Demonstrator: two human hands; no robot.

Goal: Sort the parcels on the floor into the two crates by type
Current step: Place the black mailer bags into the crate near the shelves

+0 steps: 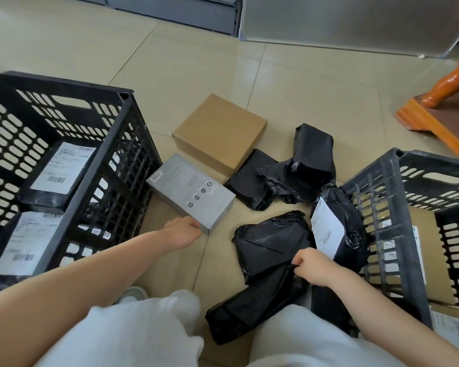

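A grey box (190, 190) lies on the floor beside the left black crate (127, 133). My left hand (183, 232) grips its near corner. A brown cardboard box (219, 132) sits just behind it. Several black plastic-wrapped parcels lie to the right; my right hand (313, 266) pinches the edge of the nearest black parcel (268, 242). Another black parcel with a white label (334, 226) leans against the right black crate (387, 207). The left crate holds two black labelled parcels (56, 173). The right crate holds cardboard boxes (424, 250).
An orange wooden furniture leg and base (440, 107) stand at the back right. Grey cabinets (329, 19) line the far wall. My knees in white trousers (143, 332) fill the bottom of the view. A long black parcel (252, 305) lies between them.
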